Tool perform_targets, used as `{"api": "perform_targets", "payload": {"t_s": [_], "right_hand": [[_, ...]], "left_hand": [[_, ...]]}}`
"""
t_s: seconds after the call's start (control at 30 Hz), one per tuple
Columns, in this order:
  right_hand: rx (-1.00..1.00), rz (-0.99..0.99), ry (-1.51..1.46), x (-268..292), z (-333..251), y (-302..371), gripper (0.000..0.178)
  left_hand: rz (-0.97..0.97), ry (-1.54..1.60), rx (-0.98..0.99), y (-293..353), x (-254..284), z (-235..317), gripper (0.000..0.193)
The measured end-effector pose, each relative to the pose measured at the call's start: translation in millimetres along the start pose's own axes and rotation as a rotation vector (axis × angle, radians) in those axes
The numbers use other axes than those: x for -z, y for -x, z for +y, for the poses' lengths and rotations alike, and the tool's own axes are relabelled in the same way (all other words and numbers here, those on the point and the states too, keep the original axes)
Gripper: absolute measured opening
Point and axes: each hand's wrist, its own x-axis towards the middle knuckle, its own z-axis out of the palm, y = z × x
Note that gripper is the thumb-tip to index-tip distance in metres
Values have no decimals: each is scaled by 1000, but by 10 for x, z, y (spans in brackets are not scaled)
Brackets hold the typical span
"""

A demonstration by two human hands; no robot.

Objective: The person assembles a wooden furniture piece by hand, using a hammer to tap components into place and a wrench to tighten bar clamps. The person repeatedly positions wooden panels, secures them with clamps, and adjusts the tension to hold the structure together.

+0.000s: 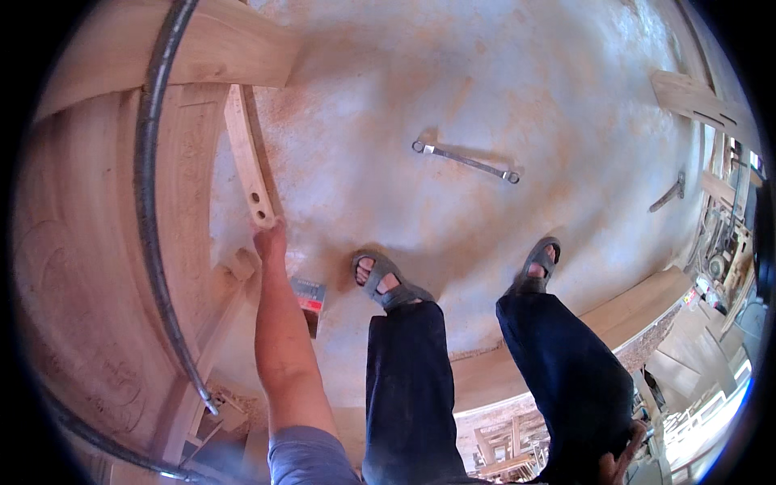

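Note:
My left hand [271, 236] grips the near end of a narrow wooden bar [244, 153] with two oval holes close to the fingers. The bar's far end runs under or against a large wooden board [226, 44] at the upper left. Just below the hand a small printed box [308, 294] lies on the floor, partly hidden by my forearm. My right hand [624, 455] shows only in part beside my right thigh, at the lower edge. Its fingers are too unclear to read.
Carved wooden panels [81, 242] stand at the left, with a dark metal pipe [149, 162] curving across them. A ring spanner [467, 162] lies on the floor ahead, and a dark metal tool [669, 194] farther right. A long plank [638, 307] lies behind my feet; wood pieces crowd the right.

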Motion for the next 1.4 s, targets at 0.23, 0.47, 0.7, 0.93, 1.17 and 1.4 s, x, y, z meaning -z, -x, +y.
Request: {"api": "perform_targets", "payload": {"t_s": [0.23,0.47,0.7,0.93,1.17,1.4], "right_hand": [[185,101,97,-1,26,-23,67],[-2,-14,-96,-8,474,130,70],[148,-16,119,261,206,38,63],[27,-145,130,322,193,14,59],[378,-145,388,236,-89,424,55],[282,-942,-542,-504,-1040,1183,57]], "left_hand": [[62,-556,-83,475,-5,80,58],[2,-549,91,1007,682,-105,79],[-194,-303,-3,1921,725,-143,82],[-365,-172,-71,3236,1031,664,87],[-549,57,-12,4996,2188,1585,92],[-716,260,50,6176,3226,2498,98]]}}
